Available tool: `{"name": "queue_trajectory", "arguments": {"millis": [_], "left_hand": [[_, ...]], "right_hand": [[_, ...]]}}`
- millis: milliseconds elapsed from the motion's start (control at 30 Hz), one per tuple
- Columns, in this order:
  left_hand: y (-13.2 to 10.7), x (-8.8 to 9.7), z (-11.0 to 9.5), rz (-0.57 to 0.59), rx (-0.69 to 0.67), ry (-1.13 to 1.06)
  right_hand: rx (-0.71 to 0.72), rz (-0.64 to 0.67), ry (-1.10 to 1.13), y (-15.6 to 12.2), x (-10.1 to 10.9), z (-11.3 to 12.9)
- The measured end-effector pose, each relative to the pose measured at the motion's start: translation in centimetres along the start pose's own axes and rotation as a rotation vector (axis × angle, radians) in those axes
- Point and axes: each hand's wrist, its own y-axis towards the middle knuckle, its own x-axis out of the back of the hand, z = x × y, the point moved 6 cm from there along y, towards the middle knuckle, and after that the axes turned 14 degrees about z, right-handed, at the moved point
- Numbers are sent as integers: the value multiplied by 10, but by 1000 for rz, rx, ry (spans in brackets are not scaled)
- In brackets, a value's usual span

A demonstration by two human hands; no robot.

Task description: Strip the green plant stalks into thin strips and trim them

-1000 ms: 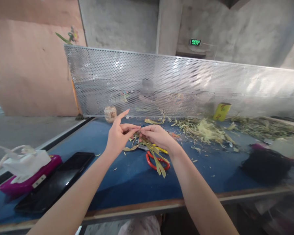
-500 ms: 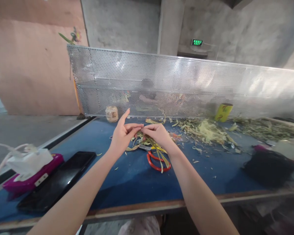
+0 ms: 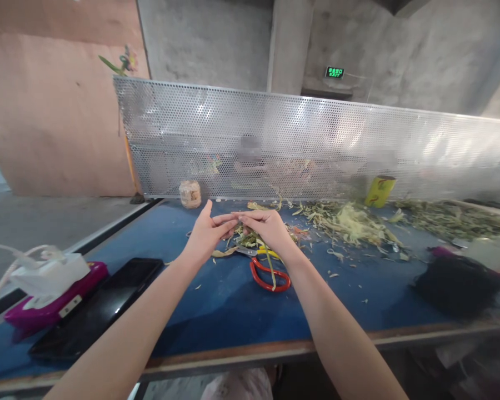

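My left hand (image 3: 204,236) and my right hand (image 3: 270,229) meet at the fingertips over the middle of the table, each closed in a pinch. From under my right hand a thin, pale green husk strip (image 3: 271,266) trails down across the scissors. The strip's upper end is hidden between my fingers, and what my left fingertips pinch is too small to make out. Below my hands lie scissors with red handles (image 3: 253,273) and a yellow part (image 3: 269,253) by the blades. Loose husk scraps (image 3: 248,239) are heaped just behind the blades.
Husk piles (image 3: 354,225) spread at the back right, beside a yellow-green can (image 3: 380,191). At the back left stands a pale jar-like roll (image 3: 190,194). A phone (image 3: 104,305) and a purple power strip (image 3: 20,316) lie left. A perforated metal screen (image 3: 233,122) edges the blue table (image 3: 216,316).
Several strips hung from my right hand before; now one narrow strip shows. My left thumb, earlier raised high, has lowered. The fingertips have shifted slightly left.
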Motion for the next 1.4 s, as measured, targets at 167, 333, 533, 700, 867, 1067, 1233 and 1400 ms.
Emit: {"name": "queue_trajectory", "arguments": {"millis": [167,333,533,700,867,1067,1233,1400], "left_hand": [[1,2,-2,43,-78,91],[-1,4,-6,22,-132,200],[-4,1,-14,1,-218,274],[-8,-2,-20,-31,-259,304],[-11,3,-20,-61,-261,280],[-18,11,-19,-132,-292,299],[-27,7,-22,-176,-372,394],[-31,3,-24,-110,-460,474]], "right_hand": [[-8,19,55,0,-1,-1],[-37,27,119,-2,-4,0],[-12,1,109,-2,-6,6],[-8,7,157,-3,-8,10],[-1,13,272,-4,-10,9],[-56,-19,414,-1,-15,1],[-115,-86,448,-4,-15,-1],[-174,32,509,-5,-21,-5]]}}
